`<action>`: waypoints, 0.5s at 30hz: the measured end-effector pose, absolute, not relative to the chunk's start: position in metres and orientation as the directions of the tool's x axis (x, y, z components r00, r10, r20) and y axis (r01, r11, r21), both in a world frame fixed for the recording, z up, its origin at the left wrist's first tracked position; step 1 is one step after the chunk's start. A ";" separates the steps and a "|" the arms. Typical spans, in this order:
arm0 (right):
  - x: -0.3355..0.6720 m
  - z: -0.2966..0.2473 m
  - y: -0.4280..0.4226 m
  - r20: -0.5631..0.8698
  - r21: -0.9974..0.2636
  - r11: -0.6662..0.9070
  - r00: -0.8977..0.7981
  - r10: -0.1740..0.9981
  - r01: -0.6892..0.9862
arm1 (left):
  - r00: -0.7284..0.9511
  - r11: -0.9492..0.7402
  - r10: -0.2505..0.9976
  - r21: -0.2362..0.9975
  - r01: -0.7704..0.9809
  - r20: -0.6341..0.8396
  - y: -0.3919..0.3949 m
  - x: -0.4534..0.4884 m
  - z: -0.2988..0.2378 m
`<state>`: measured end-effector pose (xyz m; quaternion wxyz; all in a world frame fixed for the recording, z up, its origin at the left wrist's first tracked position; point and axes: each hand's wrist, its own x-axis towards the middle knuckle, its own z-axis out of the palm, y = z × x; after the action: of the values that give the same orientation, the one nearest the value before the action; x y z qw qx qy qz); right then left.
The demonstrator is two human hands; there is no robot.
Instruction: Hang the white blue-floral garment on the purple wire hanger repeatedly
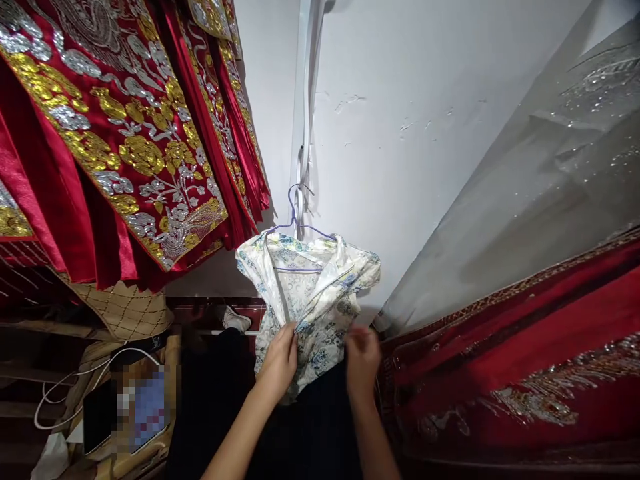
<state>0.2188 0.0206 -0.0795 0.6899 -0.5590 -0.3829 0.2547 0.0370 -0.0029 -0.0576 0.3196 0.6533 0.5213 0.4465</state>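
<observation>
A white floral short-sleeved shirt (340,280) with blue patterns and an open collar is on a purple hanger (314,229). The hanger's hook is up by a white pole or cable against the wall. My left hand (280,357) is closed on the shirt's front edge, below the collar, with thumb and fingers pinching the cloth. Beside the shirt's right side is my right hand (363,353), its fingers curled but smeared by motion. Whether it grips any cloth I cannot make out.
Red embroidered garments (145,153) with gold and silver sequins hang at left. A sheer garment cover (500,180) and red beaded cloth (500,360) fill the right side. Lower left, a wooden stool or chair (173,347) bears a white cable (43,407) and a blurred-out item.
</observation>
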 end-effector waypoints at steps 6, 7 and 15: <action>0.158 -0.116 -0.004 0.209 -0.973 0.196 0.111 0.972 0.118 | 0.164 -0.286 0.956 0.890 0.356 0.242 -0.007 0.048 -0.038; 0.155 -0.111 -0.002 0.216 -0.971 0.202 0.111 0.970 0.125 | 0.125 -0.279 0.960 0.908 0.313 0.252 -0.008 0.049 -0.036; 0.164 -0.101 -0.002 0.186 -0.979 0.168 0.166 0.969 0.117 | -0.386 -0.038 0.918 0.947 -0.320 -0.093 -0.024 0.056 -0.053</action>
<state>0.1636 -0.0022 -0.1007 0.5585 -0.5205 -0.5214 0.3812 0.0563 -0.0245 -0.0526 0.4701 0.2933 0.5097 0.6581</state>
